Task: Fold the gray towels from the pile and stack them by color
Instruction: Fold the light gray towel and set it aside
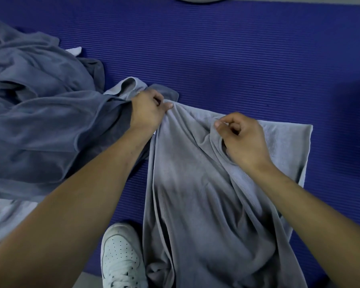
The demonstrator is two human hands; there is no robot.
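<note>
On the blue mat, a light gray towel hangs bunched toward the viewer. Left hand pinches its upper edge; right hand grips a fold nearby, fingers curled round the cloth. Beside them at left lies the pile of darker towels. A white shoe shows below.

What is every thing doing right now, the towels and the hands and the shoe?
Light gray towel: lifted, bunched, hanging in folds, not folded yet.
Flat towel: spread on the mat under it.
Dark gray pile: crumpled, unfolded.
Left hand: grip pinching the light gray towel's top edge.
Right hand: grip pinching the same towel.
Blue mat: lying flat.
White shoe: laced, on the mat's edge.
</note>
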